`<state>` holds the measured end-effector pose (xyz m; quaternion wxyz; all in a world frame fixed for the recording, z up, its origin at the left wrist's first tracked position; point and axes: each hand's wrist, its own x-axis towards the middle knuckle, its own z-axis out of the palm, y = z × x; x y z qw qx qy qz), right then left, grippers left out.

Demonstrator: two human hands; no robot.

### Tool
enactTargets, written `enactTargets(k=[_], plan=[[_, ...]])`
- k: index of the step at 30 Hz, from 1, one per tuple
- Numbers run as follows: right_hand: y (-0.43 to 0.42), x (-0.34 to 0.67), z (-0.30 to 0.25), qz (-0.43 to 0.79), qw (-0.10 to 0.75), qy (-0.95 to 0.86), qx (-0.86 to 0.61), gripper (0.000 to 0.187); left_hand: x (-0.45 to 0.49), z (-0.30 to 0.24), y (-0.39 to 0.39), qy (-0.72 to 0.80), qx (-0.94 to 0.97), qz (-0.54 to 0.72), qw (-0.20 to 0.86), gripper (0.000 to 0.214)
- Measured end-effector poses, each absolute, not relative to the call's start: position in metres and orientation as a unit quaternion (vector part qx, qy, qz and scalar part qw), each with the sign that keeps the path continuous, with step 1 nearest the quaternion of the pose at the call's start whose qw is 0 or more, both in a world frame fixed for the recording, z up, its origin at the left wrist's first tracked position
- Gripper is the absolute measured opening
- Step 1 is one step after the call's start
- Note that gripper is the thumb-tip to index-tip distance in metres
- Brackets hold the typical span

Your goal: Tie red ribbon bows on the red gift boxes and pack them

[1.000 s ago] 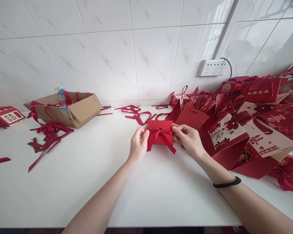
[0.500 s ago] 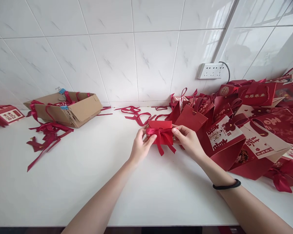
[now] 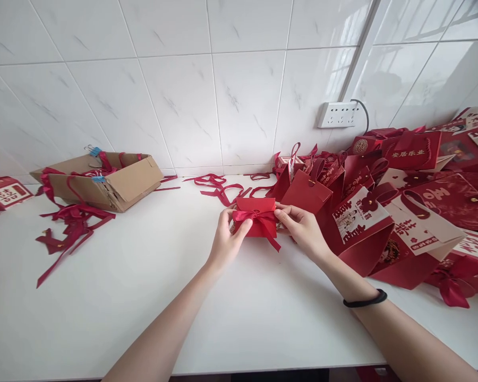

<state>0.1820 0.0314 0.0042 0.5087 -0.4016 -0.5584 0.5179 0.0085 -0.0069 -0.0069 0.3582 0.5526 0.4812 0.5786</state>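
A small red gift box point(image 3: 258, 230) is held between my two hands over the white table, in the middle of the head view. A red ribbon bow point(image 3: 255, 215) crosses its front, with one tail hanging down to the right. My left hand point(image 3: 230, 233) grips the box's left side, thumb on the ribbon. On the right side, my right hand point(image 3: 298, 225) pinches the ribbon and box edge between thumb and fingers. The fingers behind the box are partly hidden.
At the left stands a cardboard box point(image 3: 137, 185) with ribbons inside and blue binder clips. Loose ribbons point(image 3: 74, 225) lie in front of it. Red gift bags point(image 3: 360, 220) crowd the right side. A power outlet point(image 3: 338, 115) is on the tiled wall.
One ribbon tail that hung down the front is now out of sight behind my left thumb. Both hands still hold the box. The whole view has shifted slightly.
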Motion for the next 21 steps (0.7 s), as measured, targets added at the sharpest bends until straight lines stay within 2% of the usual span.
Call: enactTargets(k=[6, 12, 16, 18, 21], plan=[[0.032, 0.181, 0.005, 0.517, 0.527, -0.537, -0.409, 0.041, 0.01, -0.014, -0.003, 0.513, 0.562, 0.58, 0.291, 0.038], [0.034, 0.18, 0.004, 0.51, 0.538, -0.515, -0.43, 0.043, 0.007, -0.011, -0.003, 0.554, 0.563, 0.563, 0.242, 0.017], [0.034, 0.182, 0.003, 0.5, 0.527, -0.538, -0.427, 0.046, 0.004, -0.011, -0.002, 0.541, 0.575, 0.567, 0.236, 0.022], [0.035, 0.185, 0.0, 0.466, 0.505, -0.6, -0.409, 0.062, 0.002, -0.012, -0.001, 0.554, 0.564, 0.562, 0.243, 0.023], [0.04, 0.188, -0.007, 0.342, 0.455, -0.737, -0.366, 0.102, 0.0, -0.01, -0.001, 0.578, 0.557, 0.542, 0.249, 0.025]])
